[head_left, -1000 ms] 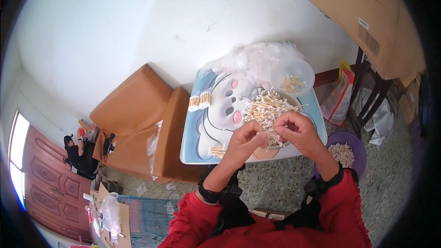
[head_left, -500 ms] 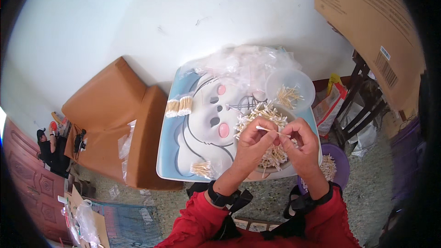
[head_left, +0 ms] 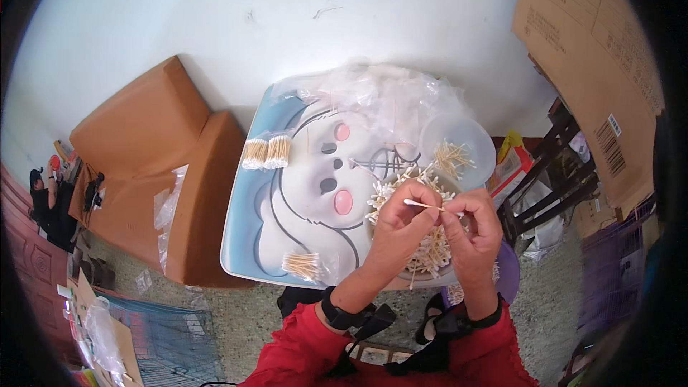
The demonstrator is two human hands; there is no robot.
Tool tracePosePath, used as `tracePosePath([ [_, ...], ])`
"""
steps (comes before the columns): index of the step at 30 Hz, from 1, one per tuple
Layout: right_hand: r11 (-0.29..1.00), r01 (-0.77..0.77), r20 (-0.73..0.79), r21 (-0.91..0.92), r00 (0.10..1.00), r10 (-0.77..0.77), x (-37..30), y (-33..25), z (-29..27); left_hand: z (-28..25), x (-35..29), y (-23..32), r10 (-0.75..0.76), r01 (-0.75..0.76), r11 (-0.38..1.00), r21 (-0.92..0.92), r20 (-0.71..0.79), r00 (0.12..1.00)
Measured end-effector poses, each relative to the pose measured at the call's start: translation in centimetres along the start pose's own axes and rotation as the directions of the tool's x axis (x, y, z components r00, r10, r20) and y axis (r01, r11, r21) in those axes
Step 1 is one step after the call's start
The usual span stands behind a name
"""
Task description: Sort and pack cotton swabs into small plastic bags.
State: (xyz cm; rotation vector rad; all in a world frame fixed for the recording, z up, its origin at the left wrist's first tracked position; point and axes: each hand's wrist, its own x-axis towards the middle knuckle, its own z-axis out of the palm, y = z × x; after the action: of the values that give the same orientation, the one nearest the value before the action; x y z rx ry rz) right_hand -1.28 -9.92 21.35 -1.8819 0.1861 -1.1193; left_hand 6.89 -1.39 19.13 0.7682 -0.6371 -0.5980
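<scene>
A single cotton swab (head_left: 424, 205) is pinched between my two hands above a heap of loose swabs (head_left: 432, 252). My left hand (head_left: 403, 228) has it near one white tip. At the other end, the fingertips of my right hand (head_left: 473, 235) are closed on it, hiding that tip. The heap fills a round bowl, which my hands partly cover. Beyond them, a translucent round dish (head_left: 481, 149) holds a few more swabs. On the table's left side lie two packed swab bundles in clear plastic (head_left: 266, 153). A bagged bunch (head_left: 302, 266) lies nearer.
Crumpled clear bags (head_left: 380, 97) cover the far end of the bunny-faced table (head_left: 251, 222). A purple basin (head_left: 509, 272) with swabs stands low at right. A brown sofa (head_left: 143, 129) is at left, a large cardboard box (head_left: 588, 43) at right. Another person (head_left: 50, 204) sits far left.
The view has turned slightly, so the table and sofa appear farther left. Both hands keep the cotton swab between them, with little change in their grip.
</scene>
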Motion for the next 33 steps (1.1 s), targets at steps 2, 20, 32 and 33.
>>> tracePosePath([
  [2,1.0,0.002,0.007,0.003,1.0,-0.002,-0.1,0.0,0.0,0.0,-0.1,0.2,0.006,-0.007,0.999,-0.032,-0.003,1.0],
  [20,0.999,0.041,-0.03,0.002,0.999,-0.041,-0.2,-0.4,-0.3,1.0,-0.1,0.0,0.025,-0.029,0.986,-0.164,-0.025,0.999],
  [32,0.969,0.093,-0.133,-0.228,0.983,-0.126,1.4,1.4,-3.6,-0.5,1.0,3.0,0.025,-0.086,0.951,-0.297,-0.203,0.979],
  [33,0.97,0.086,-0.133,-0.229,0.984,-0.119,1.6,1.8,-4.0,-1.2,1.0,3.2,0.018,-0.08,0.951,-0.298,-0.206,0.978],
])
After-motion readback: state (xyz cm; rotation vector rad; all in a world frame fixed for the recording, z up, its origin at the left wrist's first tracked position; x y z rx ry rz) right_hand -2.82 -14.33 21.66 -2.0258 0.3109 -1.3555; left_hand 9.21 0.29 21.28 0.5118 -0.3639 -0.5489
